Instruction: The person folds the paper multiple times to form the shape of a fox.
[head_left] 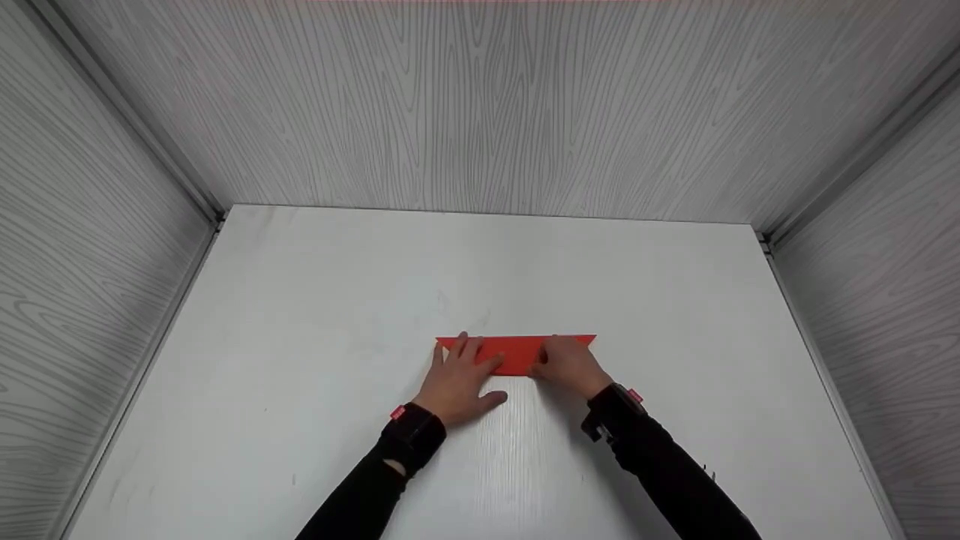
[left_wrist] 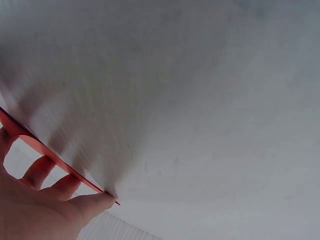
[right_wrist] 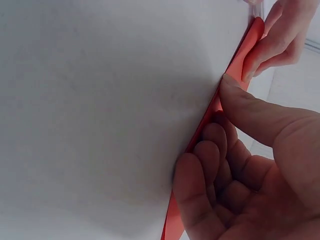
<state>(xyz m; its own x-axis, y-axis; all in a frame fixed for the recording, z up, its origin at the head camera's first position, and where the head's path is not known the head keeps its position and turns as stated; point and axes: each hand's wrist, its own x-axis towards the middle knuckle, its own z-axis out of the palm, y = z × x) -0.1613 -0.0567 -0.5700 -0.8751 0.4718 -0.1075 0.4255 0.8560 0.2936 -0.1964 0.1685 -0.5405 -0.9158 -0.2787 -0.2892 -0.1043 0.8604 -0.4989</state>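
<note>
A strip of folded red paper (head_left: 516,355) lies on the white table, its long straight edge on the far side and a pointed corner at each end. My left hand (head_left: 454,384) rests on its left half, fingers spread and thumb on the table short of the near edge. In the left wrist view, those fingers (left_wrist: 64,187) reach across the strip to its far edge. My right hand (head_left: 571,365) is on the right half. The right wrist view shows its fingers curled against the paper (right_wrist: 173,220), with the thumb (right_wrist: 245,105) pressing at the edge.
The white tabletop (head_left: 315,300) spreads around the paper. Grey wood-grain panels (head_left: 480,105) stand behind it and on both sides. Both wrists carry black bands (head_left: 414,435) over dark sleeves.
</note>
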